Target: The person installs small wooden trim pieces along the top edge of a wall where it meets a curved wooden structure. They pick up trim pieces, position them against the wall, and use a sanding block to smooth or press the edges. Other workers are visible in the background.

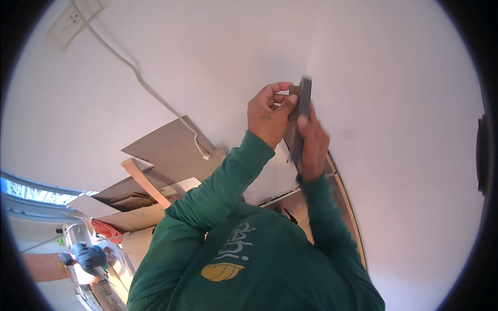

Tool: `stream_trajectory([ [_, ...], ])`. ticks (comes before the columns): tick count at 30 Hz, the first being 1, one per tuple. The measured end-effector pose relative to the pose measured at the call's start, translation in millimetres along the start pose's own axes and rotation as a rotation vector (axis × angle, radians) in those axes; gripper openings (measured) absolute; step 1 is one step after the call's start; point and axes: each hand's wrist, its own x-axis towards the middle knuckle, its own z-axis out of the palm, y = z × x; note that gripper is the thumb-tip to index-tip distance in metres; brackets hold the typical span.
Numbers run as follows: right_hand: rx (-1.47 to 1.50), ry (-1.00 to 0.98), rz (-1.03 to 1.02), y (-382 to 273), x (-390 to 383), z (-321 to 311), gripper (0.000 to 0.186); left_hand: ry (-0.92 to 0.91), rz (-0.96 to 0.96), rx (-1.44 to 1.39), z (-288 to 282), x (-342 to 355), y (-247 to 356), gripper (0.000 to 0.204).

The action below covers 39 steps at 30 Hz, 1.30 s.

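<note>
In front of a white wall, both my hands are raised close together. My left hand (265,111) pinches a small flat brown piece (294,89) between thumb and fingers, against the left side of a long dark grey bar. That bar (306,93) is seen nearly edge-on and stands almost upright, its lower end tilted left. My right hand (314,147) lies along the bar's right side and grips it; its fingers are partly hidden and slightly blurred. What the brown piece is made of cannot be made out.
A white cable (137,75) hangs from a wall socket panel (72,23) at upper left. Brown boards (166,142), a wooden strip (148,184) and cardboard (140,220) are stacked left. A wood-edged shelf (342,199) is behind my right forearm. Another person (89,256) bends over far left.
</note>
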Motion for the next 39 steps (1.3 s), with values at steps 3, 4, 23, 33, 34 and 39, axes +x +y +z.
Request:
stream_trajectory([
  [3,-0.060,0.013,-0.047,18,-24,-12,0.064,-0.013,-0.005,0.040,7,-2,-3,0.027],
  [4,0.011,0.034,-0.001,11,-8,-7,0.064,-0.033,-0.020,0.061,8,-4,-3,0.027],
  [23,0.029,0.034,-0.013,2,-23,-10,0.069,-0.012,0.064,0.074,16,-8,4,0.029],
  [33,0.174,0.012,0.079,-11,4,-11,0.066,-0.028,0.066,0.032,16,-25,6,0.030],
  [34,0.094,0.024,0.009,-5,-16,-12,0.065,-0.025,0.099,0.049,19,-21,9,0.030],
  [39,0.015,0.034,0.027,-4,-51,-14,0.067,-0.053,0.080,0.202,12,-24,2,0.032],
])
